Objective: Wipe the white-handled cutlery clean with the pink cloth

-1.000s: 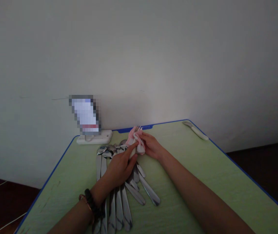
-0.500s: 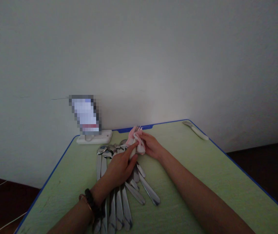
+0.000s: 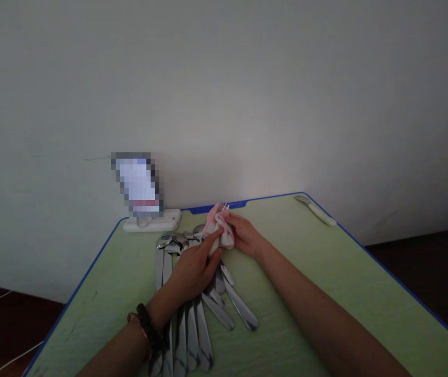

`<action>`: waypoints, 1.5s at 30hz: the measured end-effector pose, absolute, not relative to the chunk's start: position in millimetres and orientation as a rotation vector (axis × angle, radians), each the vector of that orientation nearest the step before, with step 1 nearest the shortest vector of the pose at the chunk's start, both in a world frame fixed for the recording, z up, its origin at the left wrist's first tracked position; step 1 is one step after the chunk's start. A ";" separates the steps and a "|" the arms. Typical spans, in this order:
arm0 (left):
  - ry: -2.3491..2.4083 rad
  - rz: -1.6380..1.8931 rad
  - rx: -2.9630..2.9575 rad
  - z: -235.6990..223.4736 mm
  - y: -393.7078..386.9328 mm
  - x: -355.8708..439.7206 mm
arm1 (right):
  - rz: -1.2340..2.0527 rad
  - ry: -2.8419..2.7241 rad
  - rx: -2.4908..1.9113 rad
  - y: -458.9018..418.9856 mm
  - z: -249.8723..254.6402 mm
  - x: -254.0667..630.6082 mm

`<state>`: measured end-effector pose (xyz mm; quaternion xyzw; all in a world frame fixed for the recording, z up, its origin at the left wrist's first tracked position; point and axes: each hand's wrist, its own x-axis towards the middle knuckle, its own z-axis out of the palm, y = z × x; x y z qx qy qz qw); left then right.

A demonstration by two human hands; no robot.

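Through the head camera I see two bare hands meeting near the far edge of a pale green, blue-edged tabletop point(image 3: 306, 262). The left hand point(image 3: 194, 267) has its grip closed around the pale handle of a fork point(image 3: 224, 206); only the tine tips poke out beyond a bunched pink-and-white cloth point(image 3: 227, 240), which hides the neck. The right hand point(image 3: 247, 235) has its grip pinched on the cloth's right side, though I cannot see its inner fingertips. Beneath the left hand and forearm fans metal cutlery point(image 3: 218, 312), spoon bowls away from me; the forearm covers its middle, and I cannot count the pieces. A dark bracelet point(image 3: 144, 322) circles the left wrist. Far left, a phone-like screen point(image 3: 137, 183) is pixelated and unreadable above a white base point(image 3: 157, 222). Far right lies a white-handled utensil point(image 3: 320, 212), its head too slim to identify.
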<state>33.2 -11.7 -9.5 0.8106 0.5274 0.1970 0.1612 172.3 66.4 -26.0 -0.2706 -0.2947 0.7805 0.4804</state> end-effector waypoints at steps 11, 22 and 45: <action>1.523 0.558 2.334 -10.3 -11.4 32.8 | 1.900 -0.718 -0.678 65.7 -24.8 172.2; 1.533 0.570 2.313 -11.8 -12.0 32.0 | 1.902 -0.742 -0.666 65.5 -25.2 171.8; 1.537 0.551 2.323 -12.5 -11.1 32.0 | 1.834 -0.753 -0.669 65.8 -26.9 169.5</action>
